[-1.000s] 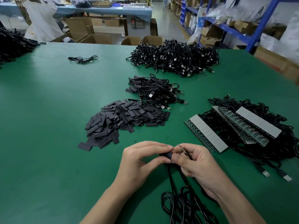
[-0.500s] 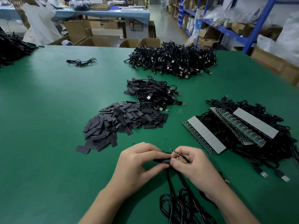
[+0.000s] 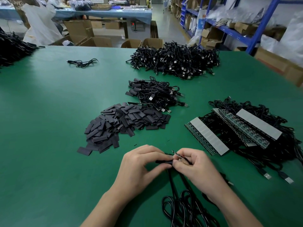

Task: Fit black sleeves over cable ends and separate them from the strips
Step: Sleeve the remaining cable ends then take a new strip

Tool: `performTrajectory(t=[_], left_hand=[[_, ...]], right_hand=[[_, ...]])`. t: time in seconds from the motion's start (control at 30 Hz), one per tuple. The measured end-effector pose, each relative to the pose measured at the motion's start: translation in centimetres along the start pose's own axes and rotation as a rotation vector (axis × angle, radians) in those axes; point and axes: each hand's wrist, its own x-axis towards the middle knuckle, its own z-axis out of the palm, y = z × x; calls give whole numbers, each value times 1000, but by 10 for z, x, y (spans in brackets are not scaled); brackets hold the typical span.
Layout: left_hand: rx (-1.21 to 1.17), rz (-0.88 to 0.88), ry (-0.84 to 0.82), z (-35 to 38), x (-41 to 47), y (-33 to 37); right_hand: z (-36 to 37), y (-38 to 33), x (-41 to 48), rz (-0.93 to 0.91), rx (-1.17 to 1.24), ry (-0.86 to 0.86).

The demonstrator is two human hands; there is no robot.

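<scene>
Between our two hands, low on the green bench (image 3: 49,128), we hold the piece now being worked: the left hand (image 3: 139,167) pinches a black sleeve (image 3: 164,161) between thumb and forefinger, and the right hand (image 3: 196,169) clamps the cable end (image 3: 177,155), a small board tip that pokes up just past its fingers. We keep the hands touching, we judge, so the sleeve mouth lines up with the tip and can slide on with little travel. Trailing back toward us, the black cable (image 3: 183,208) lies in loose coils, out of the way of the fingers. Just beyond the left hand sits the heap of loose sleeves (image 3: 124,122), near enough to grab the next one. Off to the far side of the right hand lie the strips (image 3: 208,136) with cables attached, waiting their turn. Farther out ahead, a smaller bundle of cables (image 3: 155,94) looks already sleeved, so we judge the job is well underway with plenty left.
</scene>
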Motion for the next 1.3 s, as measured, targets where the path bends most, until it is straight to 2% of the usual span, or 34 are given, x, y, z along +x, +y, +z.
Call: performTrajectory(t=[0.33,0.43,0.5,0.6,0.97,1.3], left_hand=[[-167,-174,119,-2,3,-2],[-205,-201,142,-2,4,-2],[-212,-203,142,-2,4,-3],[-217,-204,130,-2,3,-3],[-154,-180,124,-1,2,-4],[-73,-185,103,-2,1,-4]], right_hand=[[-2,-10,-2,-14,115,-11],[-1,-9,-2,-36,-10,8],[1,-9,-4,-89,-146,16],[1,-8,-6,-136,-222,25],[2,-12,-6,-137,-169,33],[1,-4,-6,-143,-260,21]])
